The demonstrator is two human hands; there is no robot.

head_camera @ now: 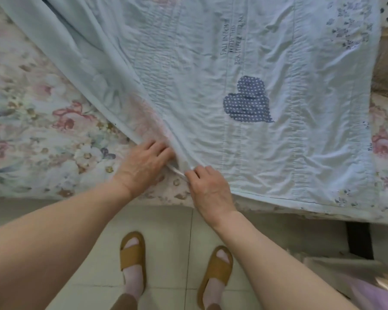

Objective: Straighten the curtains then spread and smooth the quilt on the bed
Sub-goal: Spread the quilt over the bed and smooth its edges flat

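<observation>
Spreading step in hand. Quilt (244,130) covers the bed's (31,130) right side, folded at left. Both hands, left hand (143,165) and right hand (208,189), pinch its near fold. Next: draw it leftward, flat.

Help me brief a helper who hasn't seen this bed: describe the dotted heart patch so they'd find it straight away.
Start at the pale blue quilt spread over the flowered sheet. Above and slightly right of the right hand gripping the quilt's near edge, below the lines of stitched lettering, sits the heart patch. It is the only dark blue, white-dotted shape on the plain panel.
</observation>
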